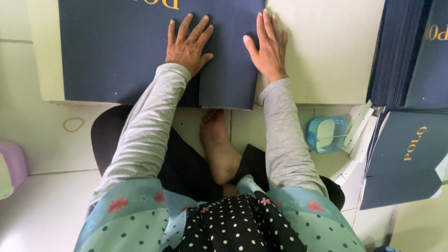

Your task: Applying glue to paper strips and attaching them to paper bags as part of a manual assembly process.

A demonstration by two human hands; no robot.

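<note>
**Hands flat on navy card sheet, floor-level work area**

Hands are both spread wide and pressed palm-down; neither grips anything. The left hand lies with fingers fanned on the large dark navy card sheet, close to a vertical fold line in that sheet. The right hand rests just to the right of the fold, on the sheet's narrower folded panel, its outer fingers reaching that panel's right edge. Both arms wear grey long sleeves.

The navy sheet lies on a pale cream rectangular board, which shows bare to the right of the sheet and as a narrow strip to its left. Gold lettering is partly visible at the sheet's top edge.

Below the sheet, a bare foot rests on the pale green tiled floor, between the two forearms. To the lower left of the sheet, a thin yellow rubber band lies on the tiles. To the lower right, a small translucent blue plastic box sits on the floor, just beside some white card strips. Well to the right of the sheet stands a tall stack of matching navy card sheets, with further loose navy sheets lying below it. A pink rounded object shows at the far left edge; its kind cannot be determined.
</note>
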